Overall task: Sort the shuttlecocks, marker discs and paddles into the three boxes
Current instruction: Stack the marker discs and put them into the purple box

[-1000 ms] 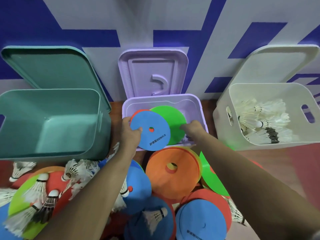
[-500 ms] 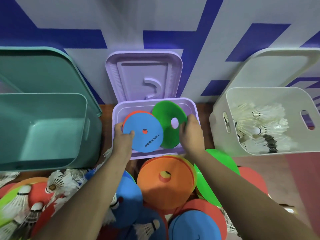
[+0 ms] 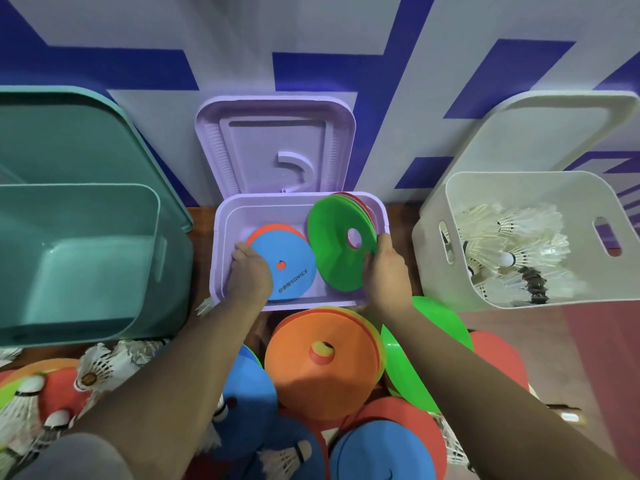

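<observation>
Both my hands are inside the purple box (image 3: 221,237) in the middle. My left hand (image 3: 249,275) grips the left edge of a blue marker disc (image 3: 291,268) that lies on a red one. My right hand (image 3: 384,271) holds a stack of discs topped by a green disc (image 3: 336,244), tilted up against the box's right wall. The white box (image 3: 433,237) on the right holds several shuttlecocks (image 3: 512,244). To the left stands the teal box (image 3: 86,258) with nothing visible inside. No paddle is in view.
In front of the boxes lies a pile of discs: an orange stack (image 3: 322,358), a green disc (image 3: 415,348), blue and red ones, with loose shuttlecocks (image 3: 100,365) at the lower left. All three lids lean open against the blue-and-white wall.
Both hands went deeper into the purple box. The blue disc came down flatter; the green stack tipped up more steeply toward the right wall. The view also shifted closer.
</observation>
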Available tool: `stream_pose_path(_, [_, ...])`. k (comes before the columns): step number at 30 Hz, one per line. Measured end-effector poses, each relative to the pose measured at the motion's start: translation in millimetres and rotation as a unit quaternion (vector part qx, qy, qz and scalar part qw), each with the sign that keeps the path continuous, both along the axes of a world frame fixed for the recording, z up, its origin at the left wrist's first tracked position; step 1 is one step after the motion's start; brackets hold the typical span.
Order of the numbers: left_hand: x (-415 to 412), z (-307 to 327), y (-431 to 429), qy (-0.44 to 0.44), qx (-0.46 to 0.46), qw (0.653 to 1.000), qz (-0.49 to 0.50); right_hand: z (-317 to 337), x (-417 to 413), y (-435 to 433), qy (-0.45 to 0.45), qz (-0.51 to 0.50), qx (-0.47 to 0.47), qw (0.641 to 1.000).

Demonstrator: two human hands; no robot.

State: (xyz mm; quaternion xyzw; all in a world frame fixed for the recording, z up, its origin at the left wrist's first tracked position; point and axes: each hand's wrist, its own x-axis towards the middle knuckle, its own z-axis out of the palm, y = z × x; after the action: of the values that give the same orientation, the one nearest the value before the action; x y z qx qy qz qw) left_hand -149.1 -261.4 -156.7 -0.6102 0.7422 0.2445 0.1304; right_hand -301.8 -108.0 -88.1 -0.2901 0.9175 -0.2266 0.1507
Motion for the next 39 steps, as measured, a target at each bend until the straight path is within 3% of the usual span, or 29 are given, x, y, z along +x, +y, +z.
stream_pose_path(3, [3, 8, 7, 0.006, -0.061, 0.998, -0.021, 2, -1, 2, -0.05, 0.007, 0.002, 0.999])
stream_pose_path(5, [0, 25, 12, 0.04, -0.103, 0.991, -0.078, 9, 2, 7, -0.05, 0.008, -0.047, 0.998])
stream_pose_path(9, [-2, 64, 31, 0.26, -0.03, 0.961, -0.095, 30, 12, 26, 0.062, 0.012, -0.111, 0.992])
stream_pose_path(13, [26, 91, 71, 0.374, -0.027, 0.919, -0.126, 39, 37, 61, 0.04, 0.012, -0.116, 0.992])
stream_pose_path(16, [58, 87, 99, 0.366, -0.069, 0.915, -0.154, 33, 65, 92, 0.013, -0.002, -0.093, 0.996])
stream_pose_path(19, [84, 69, 114, 0.283, -0.11, 0.937, -0.171, 15, 87, 113, -0.032, -0.008, 0.008, 0.999])
stream_pose_path(23, [91, 57, 122, 0.135, -0.051, 0.973, -0.178, -6, 94, 114, -0.099, -0.002, 0.055, 0.994])
stream_pose_path(26, [83, 52, 118, 0.095, -0.06, 0.975, -0.191, -13, 90, 107, -0.095, -0.014, 0.067, 0.993])
stream_pose_path(32, [77, 51, 109, 0.185, -0.072, 0.967, -0.16, -12, 83, 110, -0.099, -0.018, 0.026, 0.995])
stream_pose_path(37, [87, 72, 107, 0.289, -0.07, 0.945, -0.139, 16, 87, 128, -0.071, -0.018, -0.12, 0.99])
stream_pose_path(39, [90, 81, 110, 0.318, -0.043, 0.943, -0.085, 29, 89, 133, -0.043, -0.004, -0.181, 0.983])
